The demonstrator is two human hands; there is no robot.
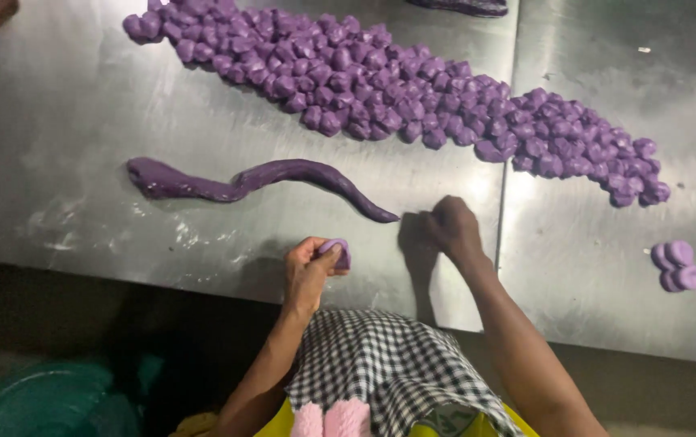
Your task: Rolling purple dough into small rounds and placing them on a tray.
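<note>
A purple dough piece (336, 252) is pinched closed in the left hand (309, 271); the right hand (450, 227), fisted apparently empty, rests near the dough rope (267, 180). Portioning seems underway.

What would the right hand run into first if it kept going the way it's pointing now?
The right hand points up and left across the steel table. The tapered tip of the purple dough rope lies just ahead, so probably that first; whether the fingers already touch it is unclear.

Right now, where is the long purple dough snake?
In the head view the long purple dough rope lies on the metal table, left of centre, between the heap of purple pieces and the hands.
</note>
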